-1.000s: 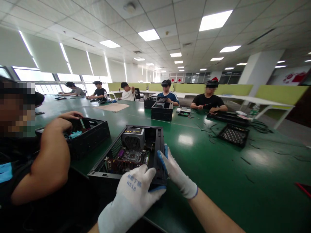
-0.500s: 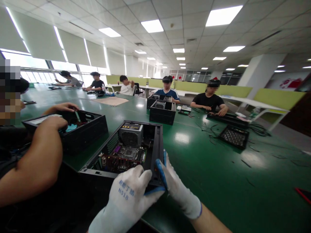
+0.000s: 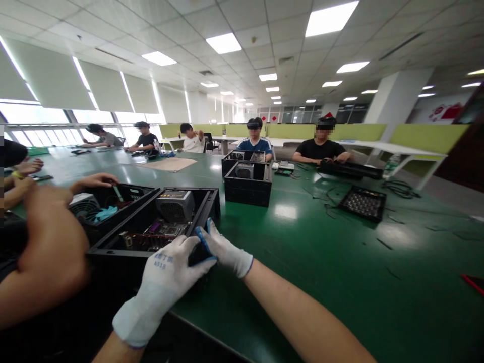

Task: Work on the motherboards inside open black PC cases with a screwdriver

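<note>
An open black computer case (image 3: 212,199) lies in front of me on the green table, with a grey power supply (image 3: 176,205) and a motherboard (image 3: 172,229) inside. My left hand (image 3: 170,267), in a white glove with blue palm, grips the case's near right corner, fingers over the rim and thumb on the near side. At the same corner my right hand (image 3: 225,249), gloved alike, is pressed against the right side, its thumb at the edge. The lower fingers of both hands are partly hidden.
Close on the left stands another open case (image 3: 130,209), where a co-worker's bare arm (image 3: 56,242) reaches in. Two more black cases (image 3: 247,191) stand ahead. A black tray-like part (image 3: 363,203) and loose cables (image 3: 401,189) lie on the right. Several people sit around the table (image 3: 302,282).
The case has slid left, up close to the co-worker's case, with both my hands still at its corner. My view has shifted slightly. The co-worker's near arm has moved left.
</note>
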